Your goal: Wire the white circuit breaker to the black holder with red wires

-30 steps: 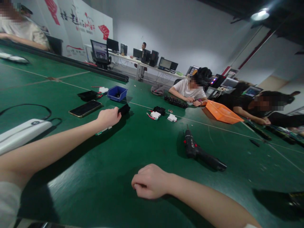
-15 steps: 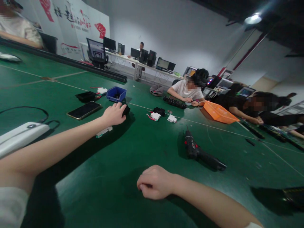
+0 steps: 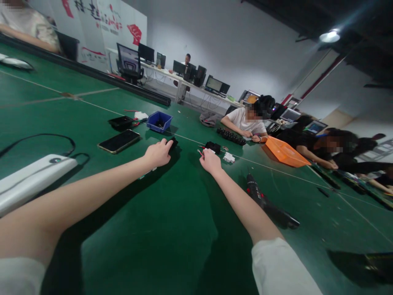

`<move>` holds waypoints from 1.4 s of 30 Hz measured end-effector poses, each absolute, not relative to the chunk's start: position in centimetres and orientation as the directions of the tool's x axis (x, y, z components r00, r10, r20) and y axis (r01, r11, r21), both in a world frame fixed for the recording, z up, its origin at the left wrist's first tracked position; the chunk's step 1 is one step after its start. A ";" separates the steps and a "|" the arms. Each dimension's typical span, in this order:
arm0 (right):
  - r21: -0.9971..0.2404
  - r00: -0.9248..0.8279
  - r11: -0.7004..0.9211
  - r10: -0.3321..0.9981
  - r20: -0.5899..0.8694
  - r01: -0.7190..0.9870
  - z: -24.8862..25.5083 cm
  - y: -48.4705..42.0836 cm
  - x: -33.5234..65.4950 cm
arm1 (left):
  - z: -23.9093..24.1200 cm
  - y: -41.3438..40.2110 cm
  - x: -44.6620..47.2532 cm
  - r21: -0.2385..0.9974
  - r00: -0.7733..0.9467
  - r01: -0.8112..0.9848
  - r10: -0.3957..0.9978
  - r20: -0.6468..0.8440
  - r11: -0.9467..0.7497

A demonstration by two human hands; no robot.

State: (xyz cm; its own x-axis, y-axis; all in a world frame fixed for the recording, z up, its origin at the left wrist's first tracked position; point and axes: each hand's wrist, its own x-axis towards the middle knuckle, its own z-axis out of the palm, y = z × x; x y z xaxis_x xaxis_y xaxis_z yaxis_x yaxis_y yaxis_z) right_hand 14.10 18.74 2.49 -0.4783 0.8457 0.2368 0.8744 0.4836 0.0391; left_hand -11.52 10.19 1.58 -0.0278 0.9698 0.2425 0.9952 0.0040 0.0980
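My left hand (image 3: 158,153) is stretched far out over the green table (image 3: 172,221), its fingers curled round a small black part (image 3: 173,143). My right hand (image 3: 210,161) reaches out beside it and rests on a white part with red wires (image 3: 202,152); its fingers are hidden behind the back of the hand. Just past the right hand lie a black block (image 3: 213,146) and another white part (image 3: 229,157). A thin white piece (image 3: 146,173) shows under my left wrist.
A black power screwdriver (image 3: 267,203) lies right of my right arm. A phone (image 3: 119,141), black tray (image 3: 120,122) and blue bin (image 3: 159,121) sit left of the left hand; a white power strip (image 3: 33,176) is at the near left. Co-workers and an orange tray (image 3: 285,152) are across.
My right hand has left the near table and reached forward to the white part with red wires. My left hand stays on the black part.
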 end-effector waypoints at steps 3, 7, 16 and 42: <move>0.062 -0.438 0.436 0.874 0.211 0.898 2.2 19.8 13.3 | 1.5 10.2 -11.5 0.111 -0.031 0.994 0.971 0.237 0.004; 0.079 -0.414 0.406 0.894 0.173 0.910 2.3 19.4 13.8 | 1.3 10.3 -11.6 0.124 -0.035 0.992 0.969 0.243 0.005; 0.040 -0.581 0.580 0.808 0.101 0.814 2.6 9.0 19.8 | 1.4 10.3 -11.7 0.145 -0.029 0.989 0.968 0.249 -0.008; -0.009 -0.505 0.516 0.842 0.191 0.856 0.5 22.4 16.5 | 1.1 10.5 -11.4 0.111 -0.041 0.994 0.972 0.232 0.016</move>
State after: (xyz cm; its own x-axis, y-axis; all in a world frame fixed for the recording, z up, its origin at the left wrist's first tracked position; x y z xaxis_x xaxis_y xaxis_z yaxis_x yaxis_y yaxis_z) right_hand 16.46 22.36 0.48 -0.5052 0.8415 0.1913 0.8564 0.5162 -0.0087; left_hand -11.40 10.55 1.11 -0.0412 0.9719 0.2317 0.9937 0.0157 0.1109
